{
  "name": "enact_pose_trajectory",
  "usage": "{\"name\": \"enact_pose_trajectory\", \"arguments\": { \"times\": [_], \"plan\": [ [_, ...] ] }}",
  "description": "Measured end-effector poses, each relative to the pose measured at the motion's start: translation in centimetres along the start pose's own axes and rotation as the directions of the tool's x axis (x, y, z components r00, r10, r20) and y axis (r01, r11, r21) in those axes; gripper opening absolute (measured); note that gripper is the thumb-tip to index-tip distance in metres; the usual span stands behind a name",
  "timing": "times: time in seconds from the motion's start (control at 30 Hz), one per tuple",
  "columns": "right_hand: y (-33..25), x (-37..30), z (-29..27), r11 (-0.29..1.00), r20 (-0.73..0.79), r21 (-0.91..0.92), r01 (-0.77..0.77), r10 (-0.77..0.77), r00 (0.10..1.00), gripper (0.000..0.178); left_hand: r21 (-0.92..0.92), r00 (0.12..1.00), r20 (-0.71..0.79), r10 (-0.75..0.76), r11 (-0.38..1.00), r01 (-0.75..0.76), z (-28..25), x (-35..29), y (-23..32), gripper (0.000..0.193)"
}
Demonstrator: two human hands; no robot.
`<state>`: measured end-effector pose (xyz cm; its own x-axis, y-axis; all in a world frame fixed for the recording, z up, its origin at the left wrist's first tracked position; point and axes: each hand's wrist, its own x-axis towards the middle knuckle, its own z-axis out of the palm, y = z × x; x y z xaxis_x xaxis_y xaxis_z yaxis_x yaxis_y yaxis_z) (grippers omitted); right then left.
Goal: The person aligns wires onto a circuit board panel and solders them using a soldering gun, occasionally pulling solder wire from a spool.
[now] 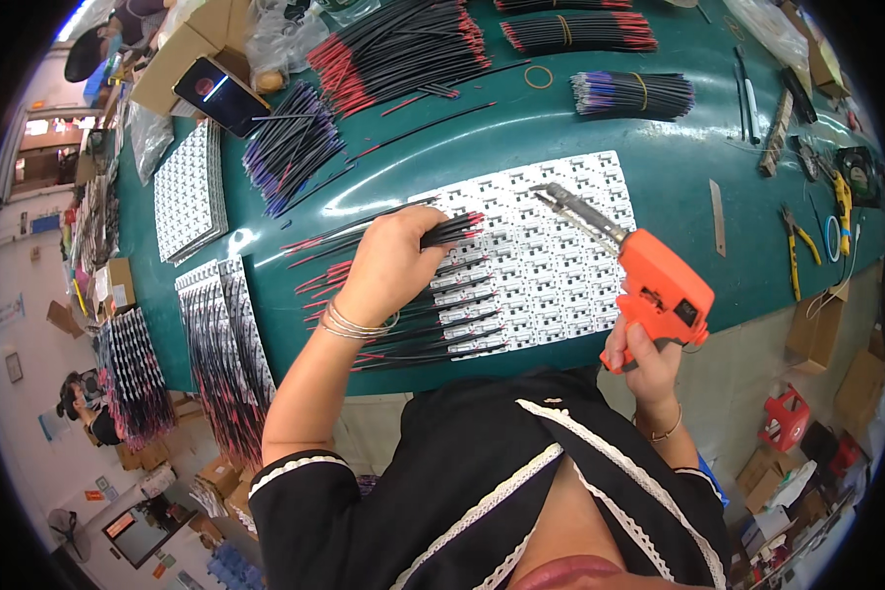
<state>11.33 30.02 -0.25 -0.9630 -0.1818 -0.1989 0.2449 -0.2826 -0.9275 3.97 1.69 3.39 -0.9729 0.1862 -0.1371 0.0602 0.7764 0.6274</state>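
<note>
L hand (396, 258) pinches a bunch of red-tipped black wires (452, 232) over the L part of the white board sheet (560, 258), R hand (649, 362), apart, grips an orange solder gun (663, 283) (prob. wire-placing step), & next move likely needs one wire end steady there.

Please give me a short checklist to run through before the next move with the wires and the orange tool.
1. Left hand has a grip on the black-and-red wires: ok.
2. Right hand holds the orange pistol-shaped tool by its handle: ok.
3. Metal tip apart from the left hand: ok.
4. White board panel lying on the green table: ok.
5. Wires across the whole panel: not ok; its right part bears none.
6. Tip hot: cannot tell.
</note>
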Motion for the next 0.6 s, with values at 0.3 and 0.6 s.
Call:
{"name": "enact_pose_trajectory", "arguments": {
  "times": [0.3,0.6],
  "plan": [
    [0.5,-0.5,1.0,0.984,0.073,-0.087,-0.154,0.16,0.984,0.031,-0.048,0.997,-0.072,0.017,0.999,-0.02,1.7,0.2,-1.4,0.017],
    [0.6,-0.7,0.9,0.988,0.093,-0.065,-0.137,0.143,0.985,0.027,-0.065,1.0,0.017,-0.02,0.998,0.021,1.0,0.4,-0.5,0.017]
  ]
}}
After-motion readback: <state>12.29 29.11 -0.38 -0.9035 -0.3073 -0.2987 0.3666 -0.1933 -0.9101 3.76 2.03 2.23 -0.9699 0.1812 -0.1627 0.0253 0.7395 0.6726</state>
